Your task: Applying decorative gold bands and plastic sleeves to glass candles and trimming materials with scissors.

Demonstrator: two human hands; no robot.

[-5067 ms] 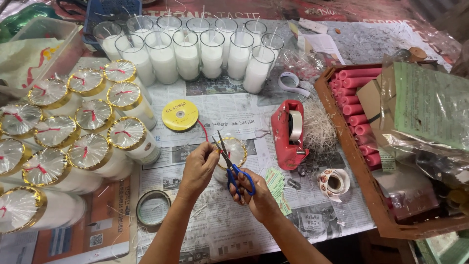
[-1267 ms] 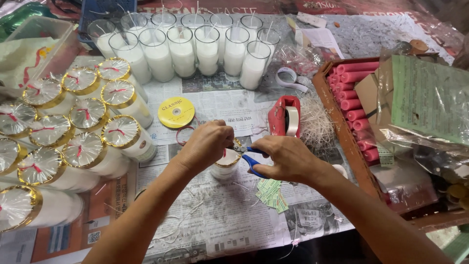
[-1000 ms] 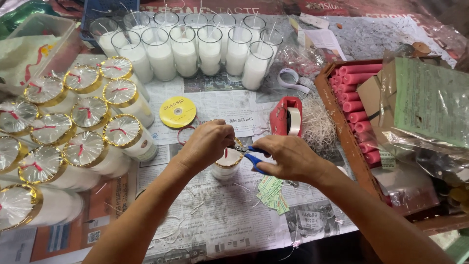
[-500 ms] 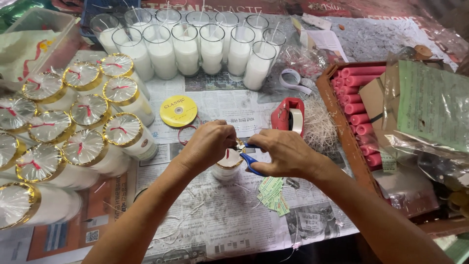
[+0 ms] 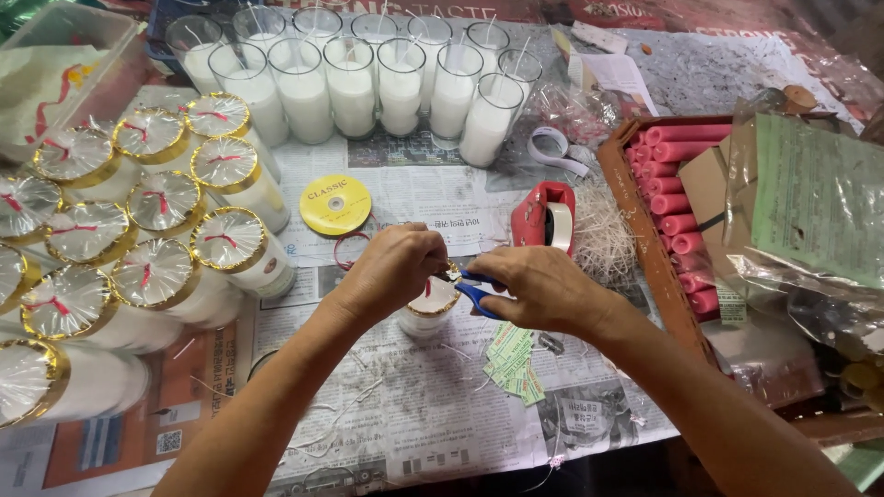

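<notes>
two bare arms and two bare hands, seen from above

the left hand [image 5: 394, 265] and the right hand [image 5: 532, 283] are both uncovered, with no glove on them. no ring shows on the fingers, and no watch or bracelet shows on the wrists. both forearms are bare along all the length that is in view, down to the lower edge of the picture, so no sleeve is seen. the fingernails are too small to tell much about them. the left forearm looks slim and the right forearm looks a little thicker near the elbow.
</notes>
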